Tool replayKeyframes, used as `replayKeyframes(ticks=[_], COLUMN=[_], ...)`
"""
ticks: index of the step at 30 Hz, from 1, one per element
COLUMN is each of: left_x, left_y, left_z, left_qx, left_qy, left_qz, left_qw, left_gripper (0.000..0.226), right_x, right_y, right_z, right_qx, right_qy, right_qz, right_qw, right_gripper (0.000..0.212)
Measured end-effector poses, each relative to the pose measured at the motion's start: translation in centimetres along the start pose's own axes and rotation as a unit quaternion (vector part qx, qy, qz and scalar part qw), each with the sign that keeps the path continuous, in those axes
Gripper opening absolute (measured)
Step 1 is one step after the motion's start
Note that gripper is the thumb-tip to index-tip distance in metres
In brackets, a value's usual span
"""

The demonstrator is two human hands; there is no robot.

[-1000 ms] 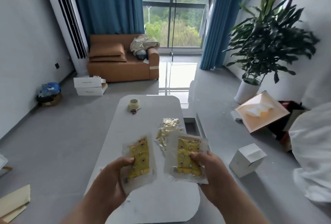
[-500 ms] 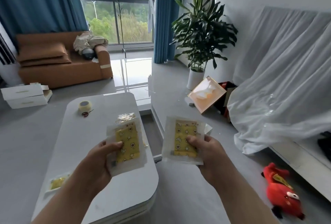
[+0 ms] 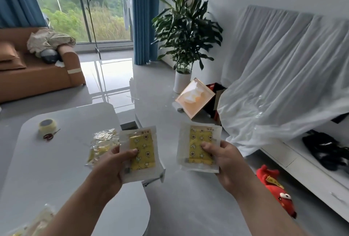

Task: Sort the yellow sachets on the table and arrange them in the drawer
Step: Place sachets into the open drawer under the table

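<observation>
My left hand (image 3: 111, 167) grips a yellow sachet (image 3: 142, 150) in a clear wrapper, held above the right edge of the white table (image 3: 56, 169). My right hand (image 3: 224, 160) grips a second yellow sachet (image 3: 199, 145) out over the floor, to the right of the table. A pile of loose sachets (image 3: 102, 145) lies on the table just behind my left hand. Another sachet (image 3: 40, 220) lies at the table's near left corner, partly hidden by my left forearm. An open drawer (image 3: 130, 125) shows as a dark gap behind the table's far right edge.
A tape roll (image 3: 47, 125) and red scissors (image 3: 50, 136) lie on the table's far left. A red plush toy (image 3: 273, 186) lies on the floor at right, beside a low white cabinet (image 3: 302, 169). A sheet-covered sofa (image 3: 283, 77), a potted plant (image 3: 185, 33) and a tilted box (image 3: 194, 97) stand beyond.
My view has swung to the right, so the table has shifted left and the covered sofa and plush toy have come into view. Both hands still hold their sachets, now farther apart.
</observation>
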State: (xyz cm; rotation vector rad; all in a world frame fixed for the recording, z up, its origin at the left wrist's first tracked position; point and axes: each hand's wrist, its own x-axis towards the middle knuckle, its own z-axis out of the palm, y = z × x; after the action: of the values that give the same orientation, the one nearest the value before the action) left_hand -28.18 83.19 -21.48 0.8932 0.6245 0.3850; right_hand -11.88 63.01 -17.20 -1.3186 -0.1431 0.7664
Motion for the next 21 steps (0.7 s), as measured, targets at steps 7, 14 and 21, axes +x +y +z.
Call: replayKeyframes(ticks=[7, 14, 21], left_x=[5.8, 13.2, 21.9], left_y=[0.0, -1.3, -2.9], left_z=[2.6, 8.7, 17.7], left_qx=[0.009, 0.026, 0.014], left_qy=[-0.011, -0.007, 0.024], left_qz=[-0.017, -0.024, -0.009], left_qw=[1.000, 0.999, 1.000], left_gripper=[0.040, 0.045, 0.045], right_x=[3.8, 11.0, 21.1], right_y=[-1.9, -5.4, -10.9], right_z=[-2.8, -7.9, -15.2], right_qx=[0.011, -0.002, -0.009], right_qy=[0.052, 0.069, 0.023], right_qz=[-0.009, -0.009, -0.003], right_qw=[0.999, 0.998, 1.000], right_gripper=[0.015, 0.013, 0.015])
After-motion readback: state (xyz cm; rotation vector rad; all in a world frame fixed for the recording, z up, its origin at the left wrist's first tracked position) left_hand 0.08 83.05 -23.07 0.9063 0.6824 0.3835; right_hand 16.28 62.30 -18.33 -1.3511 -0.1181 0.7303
